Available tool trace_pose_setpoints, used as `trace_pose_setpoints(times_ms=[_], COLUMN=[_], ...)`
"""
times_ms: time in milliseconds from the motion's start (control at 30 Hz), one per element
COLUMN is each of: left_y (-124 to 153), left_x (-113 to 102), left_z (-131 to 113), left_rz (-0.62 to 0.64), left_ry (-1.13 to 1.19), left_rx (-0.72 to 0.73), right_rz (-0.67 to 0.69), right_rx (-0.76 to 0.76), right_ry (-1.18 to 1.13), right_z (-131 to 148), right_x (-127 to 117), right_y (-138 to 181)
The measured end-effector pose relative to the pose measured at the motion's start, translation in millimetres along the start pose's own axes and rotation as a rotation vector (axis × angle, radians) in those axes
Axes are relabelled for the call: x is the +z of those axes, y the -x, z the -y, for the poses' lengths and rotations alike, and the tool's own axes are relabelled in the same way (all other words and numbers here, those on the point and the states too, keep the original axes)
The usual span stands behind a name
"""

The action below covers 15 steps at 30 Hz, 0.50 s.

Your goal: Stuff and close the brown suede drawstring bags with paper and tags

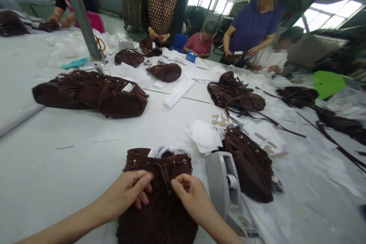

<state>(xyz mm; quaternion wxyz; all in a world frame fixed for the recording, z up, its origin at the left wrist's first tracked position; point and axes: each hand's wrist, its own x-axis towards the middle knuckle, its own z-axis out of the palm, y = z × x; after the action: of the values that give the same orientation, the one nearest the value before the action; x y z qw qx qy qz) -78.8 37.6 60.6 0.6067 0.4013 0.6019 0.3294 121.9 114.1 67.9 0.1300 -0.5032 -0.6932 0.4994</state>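
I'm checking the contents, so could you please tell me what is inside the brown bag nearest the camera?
Whitish crumpled material shows at the mouth of the brown bag; its front hides whatever lies deeper.

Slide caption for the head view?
Left hand and right hand near the drawstring of a brown bag, grey tape dispenser beside it on the white table.

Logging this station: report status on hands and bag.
Left hand loosely curled over brown bag. Right hand at its drawstring. Tape dispenser close on right.

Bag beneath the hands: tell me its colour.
The bag is dark brown, clearest in the head view.
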Motion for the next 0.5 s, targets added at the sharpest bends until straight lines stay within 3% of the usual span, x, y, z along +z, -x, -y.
trace_pose_setpoints(times_ms=[100,267,433,500], left_y=[-9,-18,-18,-18], left_x=[14,36,52,55], left_z=[1,-4,1,1], left_rz=[0.045,0.055,0.018,0.011], left_ry=[0.288,0.385,0.626,0.672], left_rx=[-0.076,0.07,-0.12,-0.147], right_rz=[0.048,-0.012,-0.394,-0.45], right_rx=[0.049,-0.092,-0.188,-0.264], right_ry=[-0.193,-0.111,0.066,0.124], right_z=[0,-7,-27,-37], right_x=[13,31,15,11], right_y=[13,37,37,31])
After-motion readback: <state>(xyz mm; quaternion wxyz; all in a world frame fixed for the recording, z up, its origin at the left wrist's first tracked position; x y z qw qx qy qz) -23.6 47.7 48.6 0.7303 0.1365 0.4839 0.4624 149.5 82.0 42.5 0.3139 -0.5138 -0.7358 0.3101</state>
